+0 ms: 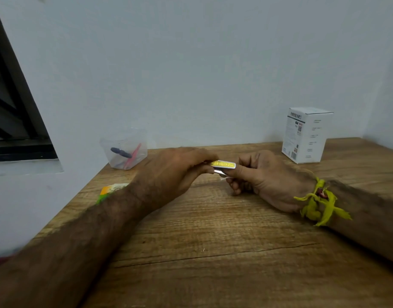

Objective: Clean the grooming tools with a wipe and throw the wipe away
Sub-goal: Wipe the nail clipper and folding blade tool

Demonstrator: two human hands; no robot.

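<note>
Both hands meet mid-table: left hand and right hand each pinch an end of the small yellow-and-silver foil wipe sachet, apparently unopened (early days). Grooming tools wait in the clear plastic tub at ten o'clock, seemingly untouched; wiping and binning remain.

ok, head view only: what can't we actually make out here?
- Small yellow-and-silver packet: both ends covered by the left hand and right hand; print too small.
- Orange-green item: mostly behind the left forearm.
- Tools in the clear tub: blurred by the plastic, type unclear.
- White box: small print unreadable.
- No bin in view.
</note>
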